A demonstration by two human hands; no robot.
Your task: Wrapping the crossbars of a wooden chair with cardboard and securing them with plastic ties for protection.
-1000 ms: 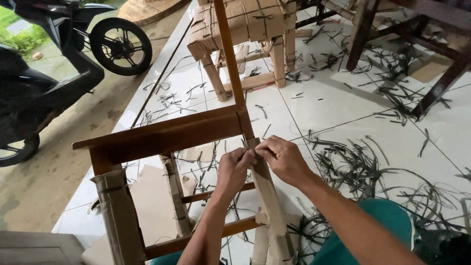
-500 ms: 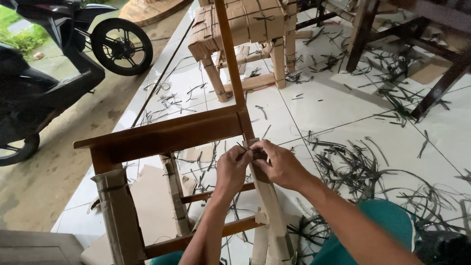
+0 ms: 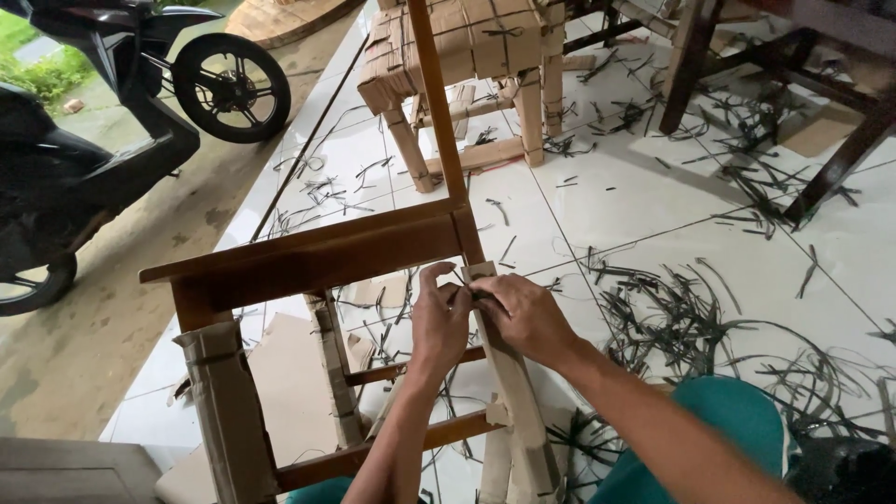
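Observation:
A brown wooden chair frame [image 3: 317,257] lies tipped on the tiled floor in front of me. Brown cardboard wrapping [image 3: 513,411] covers its near right leg, and another leg [image 3: 219,401] on the left is wrapped too. My left hand [image 3: 439,322] and my right hand [image 3: 525,317] meet at the top of the wrapped right leg. Both pinch a thin dark plastic strap [image 3: 471,291] against the cardboard there. The fingers hide most of the strap.
A second chair [image 3: 467,56] wrapped in cardboard and straps stands behind. Cut black strap pieces [image 3: 691,317] litter the white tiles. A dark wooden frame [image 3: 821,140] stands at the top right. A black scooter [image 3: 103,112] is parked at the left on concrete. Flat cardboard [image 3: 289,392] lies under the frame.
My right hand has slid a little left and down over the leg. My left hand's fingers have lifted and shifted up at the strap. The chair frame has stayed still.

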